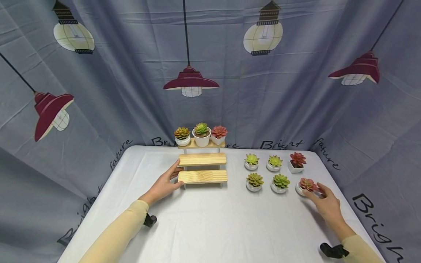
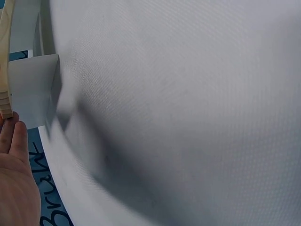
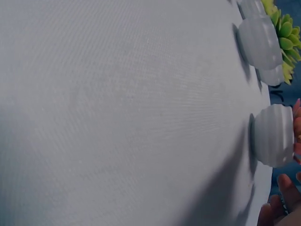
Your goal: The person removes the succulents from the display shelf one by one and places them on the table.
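Note:
My left hand (image 1: 163,187) touches the left end of a three-tier wooden shelf (image 1: 202,176), fingers by the middle board and thumb by the lowest. In the left wrist view its extended fingertips (image 2: 18,136) meet the board's end (image 2: 6,106). On the top tier stand a yellow-orange succulent (image 1: 182,133), a green succulent (image 1: 201,132) and a pink-red succulent (image 1: 219,134), all in white pots. My right hand (image 1: 328,209) reaches around a pinkish-red succulent (image 1: 307,184) in a round white pot. The right wrist view shows a gap between its fingers and this pot (image 3: 273,135).
Left of that plant, several green succulents in white pots, one a front green succulent (image 1: 280,181), stand in two rows. Behind it is a dark red succulent (image 1: 297,160) in a square pot. Everything rests on a white-covered table (image 1: 210,226) before a grey-blue printed curtain (image 1: 223,109).

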Tool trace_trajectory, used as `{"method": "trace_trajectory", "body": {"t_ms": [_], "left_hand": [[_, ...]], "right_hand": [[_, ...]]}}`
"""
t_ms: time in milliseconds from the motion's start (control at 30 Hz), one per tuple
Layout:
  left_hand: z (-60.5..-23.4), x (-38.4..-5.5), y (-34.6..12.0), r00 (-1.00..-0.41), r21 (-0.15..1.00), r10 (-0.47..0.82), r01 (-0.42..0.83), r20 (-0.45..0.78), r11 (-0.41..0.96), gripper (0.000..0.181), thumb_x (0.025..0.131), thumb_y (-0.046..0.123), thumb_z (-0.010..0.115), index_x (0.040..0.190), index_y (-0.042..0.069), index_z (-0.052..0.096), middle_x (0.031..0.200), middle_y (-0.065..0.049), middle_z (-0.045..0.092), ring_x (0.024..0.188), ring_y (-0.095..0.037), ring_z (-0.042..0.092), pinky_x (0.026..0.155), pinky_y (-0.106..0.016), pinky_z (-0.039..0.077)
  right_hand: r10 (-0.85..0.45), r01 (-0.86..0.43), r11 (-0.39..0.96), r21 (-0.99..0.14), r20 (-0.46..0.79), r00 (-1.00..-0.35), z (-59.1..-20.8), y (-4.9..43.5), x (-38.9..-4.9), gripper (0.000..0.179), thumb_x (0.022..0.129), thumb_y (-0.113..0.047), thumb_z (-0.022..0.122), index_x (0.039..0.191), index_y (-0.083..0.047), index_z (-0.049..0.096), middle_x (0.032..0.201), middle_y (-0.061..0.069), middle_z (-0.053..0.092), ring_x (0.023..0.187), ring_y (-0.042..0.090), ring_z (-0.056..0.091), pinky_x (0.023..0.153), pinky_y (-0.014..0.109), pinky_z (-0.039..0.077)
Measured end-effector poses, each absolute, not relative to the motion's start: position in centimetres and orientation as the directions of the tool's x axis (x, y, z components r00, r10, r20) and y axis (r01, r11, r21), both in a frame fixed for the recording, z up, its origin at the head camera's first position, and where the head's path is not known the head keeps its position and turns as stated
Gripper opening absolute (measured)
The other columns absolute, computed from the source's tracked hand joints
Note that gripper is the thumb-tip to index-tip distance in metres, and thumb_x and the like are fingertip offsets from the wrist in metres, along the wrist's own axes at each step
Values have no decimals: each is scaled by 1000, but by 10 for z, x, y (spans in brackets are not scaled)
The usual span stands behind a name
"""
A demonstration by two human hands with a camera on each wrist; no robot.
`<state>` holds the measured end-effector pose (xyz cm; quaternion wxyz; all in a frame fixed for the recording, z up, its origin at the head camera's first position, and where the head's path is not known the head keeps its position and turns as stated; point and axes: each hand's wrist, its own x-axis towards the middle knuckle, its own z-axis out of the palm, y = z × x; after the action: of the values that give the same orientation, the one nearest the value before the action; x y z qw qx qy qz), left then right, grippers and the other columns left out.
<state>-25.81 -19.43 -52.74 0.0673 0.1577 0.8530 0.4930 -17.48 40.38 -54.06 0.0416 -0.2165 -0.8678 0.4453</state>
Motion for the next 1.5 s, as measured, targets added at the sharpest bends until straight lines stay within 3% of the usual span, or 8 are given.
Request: {"method": "trace_trajectory", "body": {"t_ms": [333, 467, 733, 867, 933, 1033, 1267, 1500], "left_hand": [[-528, -258, -194, -946, 848, 322, 205, 44, 488, 100, 92, 28, 80, 164, 42, 11, 149, -5, 52, 142, -32, 44, 121, -48, 34], [-528, -258, -195, -947, 844, 318, 204, 42, 496, 99, 93, 27, 79, 164, 43, 12, 148, -5, 53, 142, -31, 45, 121, -48, 34], [-528, -258, -196, -947, 849, 320, 201, 40, 489, 98, 94, 25, 79, 164, 43, 12, 146, -6, 55, 141, -31, 46, 121, -46, 35], [-527, -258, -195, -946, 846, 321, 206, 44, 492, 98, 94, 25, 79, 163, 44, 13, 146, -6, 55, 141, -31, 46, 121, -47, 35], [-527, -258, -195, -945, 843, 325, 212, 47, 494, 98, 93, 26, 79, 163, 43, 13, 146, -6, 55, 141, -32, 46, 120, -47, 35], [-526, -258, -194, -943, 840, 329, 217, 49, 497, 98, 93, 27, 79, 164, 43, 14, 147, -7, 54, 141, -32, 45, 121, -48, 35], [-527, -258, -194, -946, 836, 320, 209, 43, 507, 99, 93, 28, 80, 163, 44, 13, 146, -6, 55, 141, -31, 46, 120, -47, 36], [-527, -259, -195, -946, 843, 321, 202, 36, 499, 98, 93, 29, 79, 163, 46, 12, 146, -4, 54, 141, -31, 46, 120, -47, 36]], "right_hand": [[433, 156, 553, -818, 122, -893, -508, 395, -172, 77, 103, -48, 58, 161, -6, 31, 151, 25, 45, 139, 41, 31, 106, 64, 33], [397, 94, 589, -803, 186, -899, -491, 383, -177, 71, 104, -46, 57, 160, -9, 35, 150, 22, 48, 138, 38, 34, 102, 48, 35], [305, -32, 610, -792, 272, -913, -463, 340, -194, 64, 102, -43, 62, 156, -13, 45, 144, 17, 53, 125, 29, 38, 77, 22, 37], [242, -108, 582, -806, 298, -923, -454, 318, -204, 63, 103, -39, 64, 155, -10, 46, 143, 17, 55, 125, 30, 40, 90, 30, 41], [215, -132, 555, -821, 295, -931, -451, 308, -209, 62, 103, -37, 64, 155, -10, 45, 145, 17, 55, 131, 32, 39, 103, 41, 38], [176, -152, 520, -841, 280, -944, -447, 296, -216, 64, 102, -37, 65, 157, -11, 43, 147, 17, 53, 137, 35, 36, 109, 55, 35], [113, -169, 516, -839, 263, -958, -444, 268, -235, 68, 100, -47, 65, 157, -18, 43, 148, 13, 52, 138, 34, 35, 103, 54, 36], [77, -197, 493, -848, 268, -960, -444, 243, -253, 68, 100, -44, 67, 156, -14, 43, 147, 12, 53, 136, 34, 35, 106, 53, 36]]}}
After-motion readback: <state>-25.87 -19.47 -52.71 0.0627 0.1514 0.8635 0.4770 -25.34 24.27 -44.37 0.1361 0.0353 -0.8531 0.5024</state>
